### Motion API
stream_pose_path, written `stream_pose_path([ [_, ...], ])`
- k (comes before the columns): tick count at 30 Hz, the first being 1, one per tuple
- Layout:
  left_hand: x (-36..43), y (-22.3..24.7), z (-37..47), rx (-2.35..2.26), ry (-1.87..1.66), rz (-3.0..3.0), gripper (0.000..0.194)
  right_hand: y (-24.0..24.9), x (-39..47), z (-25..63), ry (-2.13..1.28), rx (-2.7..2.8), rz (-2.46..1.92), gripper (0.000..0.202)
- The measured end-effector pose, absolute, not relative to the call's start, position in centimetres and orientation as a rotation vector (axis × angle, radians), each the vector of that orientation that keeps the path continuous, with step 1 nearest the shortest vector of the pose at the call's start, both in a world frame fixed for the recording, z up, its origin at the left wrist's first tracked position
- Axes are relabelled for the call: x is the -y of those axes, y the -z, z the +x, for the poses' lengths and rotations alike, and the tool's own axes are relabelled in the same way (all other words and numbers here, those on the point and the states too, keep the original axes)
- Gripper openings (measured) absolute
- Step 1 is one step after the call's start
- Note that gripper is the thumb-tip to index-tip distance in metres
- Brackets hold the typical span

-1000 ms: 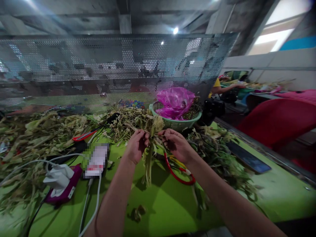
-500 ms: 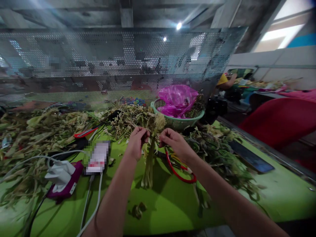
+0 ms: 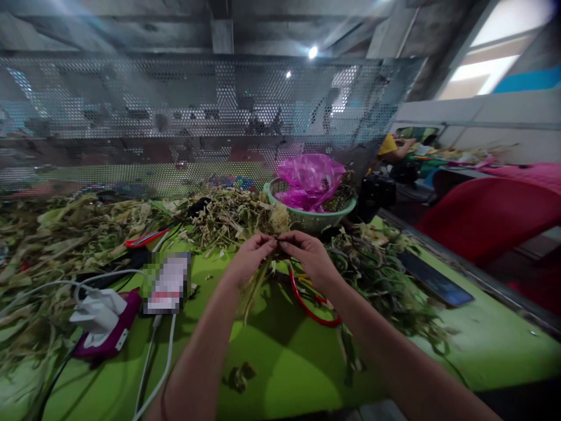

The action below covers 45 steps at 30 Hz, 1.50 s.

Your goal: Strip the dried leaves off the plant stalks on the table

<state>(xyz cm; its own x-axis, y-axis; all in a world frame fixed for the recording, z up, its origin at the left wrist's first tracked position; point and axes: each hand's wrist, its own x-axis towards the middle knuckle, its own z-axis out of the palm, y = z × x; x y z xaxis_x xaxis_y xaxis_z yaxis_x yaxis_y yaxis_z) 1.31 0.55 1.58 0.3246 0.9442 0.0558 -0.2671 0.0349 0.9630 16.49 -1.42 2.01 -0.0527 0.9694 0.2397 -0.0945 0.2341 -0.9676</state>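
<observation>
A bundle of dried stalks (image 3: 254, 289) with a pale, frayed top (image 3: 279, 218) stands at the middle of the table, partly hidden behind my fingers. My left hand (image 3: 254, 255) is closed in a pinch at the bundle. Opposite it, my right hand (image 3: 309, 257) pinches as well, and the fingertips of both meet in front of the stalks. Something thin and dark shows between the fingertips, too small to make out. Red-handled scissors (image 3: 307, 307) lie on the table under my right hand.
Dried leaf heaps (image 3: 65, 234) cover the left, greener plants (image 3: 390, 286) the right. A green basket (image 3: 313, 221) with a pink plastic bag (image 3: 311, 181) stands behind. A cabled phone (image 3: 169, 283), a purple power strip (image 3: 107, 333), another phone (image 3: 436, 278) and a red-edged cutter (image 3: 146, 238) lie around.
My hands have come together from either side of the bundle, so their fingertips now meet. The lower stalks have swung left, and the view has shifted slightly.
</observation>
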Motion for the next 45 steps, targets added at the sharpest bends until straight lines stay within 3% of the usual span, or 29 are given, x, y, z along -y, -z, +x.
stream_pose_path([
  [13, -0.4, -1.6, 1.2, -0.732, -1.059, 0.908, 0.026, -3.4, 1.4, 17.9, -1.065, 1.238, -0.960, 0.020],
  [22, -0.5, -1.5, 1.2, -0.829, -1.098, 1.094, 0.025, -4.3, 1.9, 17.8, -0.980, 1.355, -1.018, 0.020],
  [31, -0.6, -2.0, 0.8, -0.926, -1.209, 1.096, 0.017, -6.3, 5.4, 21.0, -0.537, 1.440, -1.203, 0.024],
  [37, -0.6, -2.0, 0.8, -0.940, -1.248, 1.014, 0.018, -3.4, 10.1, 21.0, -0.486, 2.187, -1.630, 0.013],
  [42, -0.6, -2.1, 0.8, -0.926, -1.245, 0.965, 0.017, -1.0, 9.8, 19.8, 0.018, 2.358, -1.850, 0.037],
  [45, -0.5, -2.4, 0.7, -0.915, -1.265, 0.942, 0.015, -0.8, 9.1, 19.7, 0.110, 2.367, -1.905, 0.042],
])
